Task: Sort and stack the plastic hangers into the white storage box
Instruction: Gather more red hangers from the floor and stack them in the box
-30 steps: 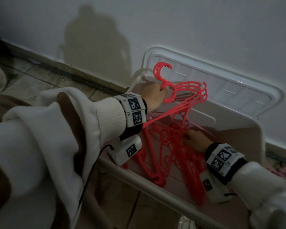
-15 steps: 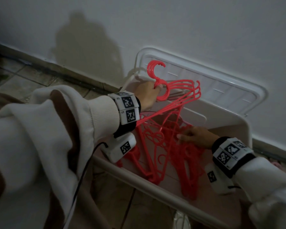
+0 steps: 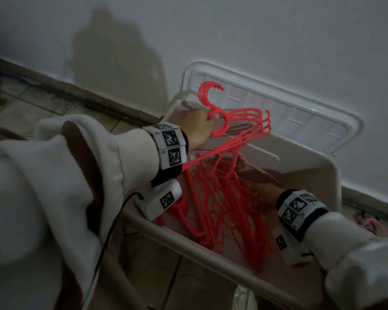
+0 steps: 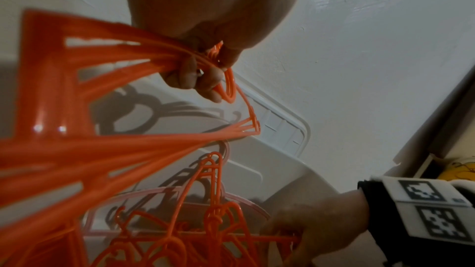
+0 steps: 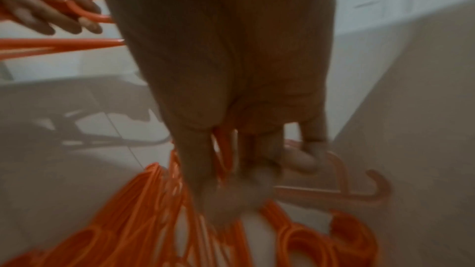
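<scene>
A: What's the room like?

B: Dim. A pale wall meets a tiled floor, and the white storage box stands on the floor against that wall. Its lid leans upright between box and wall.

A: And inside the box?

B: A loose pile of red hangers, tangled and lying at mixed angles on the bottom.

A: What are the hands doing?

B: The left hand is raised over the box's far left corner, fingers curled tight round the necks of a held bunch of hangers. Their hooks stand up above the fist and their arms fan out to the right and down past the wrist.

A: The right one?

B: The right hand is down in the box at the pile's right edge. The right wrist view is blurred, but its fingers are bent among the bars there, gripping the pile.

A: Anything else?

B: Something pink on the floor, right of the box.
</scene>
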A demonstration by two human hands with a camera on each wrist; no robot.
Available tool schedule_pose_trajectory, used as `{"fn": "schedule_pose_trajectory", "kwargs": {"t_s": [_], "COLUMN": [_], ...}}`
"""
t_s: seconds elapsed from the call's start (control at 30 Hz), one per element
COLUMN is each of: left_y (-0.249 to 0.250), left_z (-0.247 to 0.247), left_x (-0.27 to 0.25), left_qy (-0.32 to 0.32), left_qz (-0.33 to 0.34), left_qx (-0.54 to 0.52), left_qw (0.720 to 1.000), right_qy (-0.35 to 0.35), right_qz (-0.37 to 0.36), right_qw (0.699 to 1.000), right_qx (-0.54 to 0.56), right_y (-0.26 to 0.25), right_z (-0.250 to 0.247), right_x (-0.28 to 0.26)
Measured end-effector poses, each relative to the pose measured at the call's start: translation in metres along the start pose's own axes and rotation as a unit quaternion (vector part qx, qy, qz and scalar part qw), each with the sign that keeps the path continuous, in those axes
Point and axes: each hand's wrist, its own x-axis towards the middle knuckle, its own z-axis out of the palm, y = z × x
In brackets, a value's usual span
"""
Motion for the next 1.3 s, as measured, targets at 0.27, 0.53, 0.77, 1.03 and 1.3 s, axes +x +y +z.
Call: {"fn": "schedule_pose_trajectory", "kwargs": {"t_s": [0.27, 0.53, 0.77, 1.03, 1.3], "left_y": [0.007, 0.009, 0.011, 0.009, 0.007], "left_z": [0.002, 0.006, 0.008, 0.008, 0.004], "left_x": [0.000, -0.001, -0.002, -0.002, -0.004], "left_qy": [-0.002, 0.009, -0.005, -0.004, 0.002], "left_qz": [0.006, 0.012, 0.003, -0.001, 0.008], "left_qx": [0.008, -0.019, -0.025, -0.032, -0.005], "left_qw": [1.000, 1.000, 1.000, 0.999, 1.000], "right_qy": [0.236, 0.331, 0.324, 0.244, 0.158], "right_qz": [-0.020, -0.130, -0.172, -0.153, -0.129], "right_qw": [0.968, 0.882, 0.849, 0.880, 0.721], "right_qx": [0.087, 0.310, 0.381, 0.379, 0.662], "right_y": [0.024, 0.021, 0.013, 0.014, 0.019], "right_z": [-0.019, -0.038, -0.039, -0.020, -0.007], "right_x": [-0.002, -0.022, -0.036, -0.013, 0.003]}}
